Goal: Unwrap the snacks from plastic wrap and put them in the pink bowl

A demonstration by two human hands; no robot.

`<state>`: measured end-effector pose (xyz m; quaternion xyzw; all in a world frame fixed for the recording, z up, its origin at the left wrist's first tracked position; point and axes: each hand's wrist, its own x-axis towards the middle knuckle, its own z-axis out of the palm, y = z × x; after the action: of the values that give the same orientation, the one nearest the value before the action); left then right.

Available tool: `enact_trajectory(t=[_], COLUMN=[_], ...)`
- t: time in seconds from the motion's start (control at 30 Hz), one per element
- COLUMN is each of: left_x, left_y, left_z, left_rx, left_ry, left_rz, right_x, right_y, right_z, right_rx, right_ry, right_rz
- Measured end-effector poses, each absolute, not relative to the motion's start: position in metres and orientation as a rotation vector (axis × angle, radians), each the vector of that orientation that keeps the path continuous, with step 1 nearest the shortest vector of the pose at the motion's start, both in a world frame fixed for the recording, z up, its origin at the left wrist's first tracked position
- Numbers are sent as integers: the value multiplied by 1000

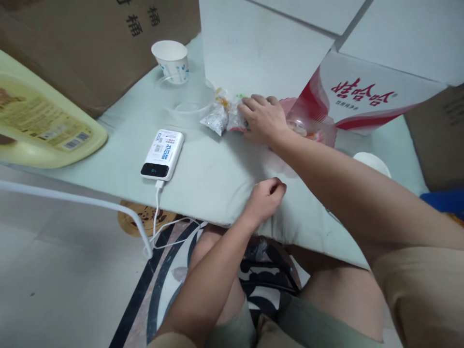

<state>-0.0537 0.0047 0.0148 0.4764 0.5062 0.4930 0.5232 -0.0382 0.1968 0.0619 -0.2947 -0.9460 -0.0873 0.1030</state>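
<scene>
My right hand [263, 118] reaches across the table with its fingers curled down on a small clear bag [236, 116] of silvery bits. A second, similar small bag [216, 118] lies beside it on the left. The undersides of the right fingers are hidden. Close to the table's front edge, my left hand [266, 197] rests in a loose fist, and nothing shows in it. Behind my right wrist is a clear plastic container [302, 126] with pinkish and orange pieces, partly covered by the arm.
A white power bank [163, 152] with a cable lies left on the table [203, 179]. Behind it stand a clear plastic tub [186, 104] and a paper cup [172, 60]. A yellow jug [43, 116] is far left; white-and-red boxes [362, 92] line the back.
</scene>
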Motion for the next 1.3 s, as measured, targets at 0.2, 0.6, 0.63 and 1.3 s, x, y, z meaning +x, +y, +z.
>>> enact_trajectory(t=[0.2,0.6,0.63,1.3], left_x=[-56,-50,-46,-31], left_y=[1,-7,-7,5], left_z=[8,8,7,-7], left_rx=[946,720,745,917], left_ry=[1233,888,948,1248], left_rz=[1197,946,966,1193], right_x=[7,140,139,236], right_y=[126,-24,-24,-27], right_z=[87,-23,-25,6], right_rx=[-910,-1185,-1168,-1790], right_ry=[-2667,-2223,-2214,-1830], right_rz=[-153,205,230,373])
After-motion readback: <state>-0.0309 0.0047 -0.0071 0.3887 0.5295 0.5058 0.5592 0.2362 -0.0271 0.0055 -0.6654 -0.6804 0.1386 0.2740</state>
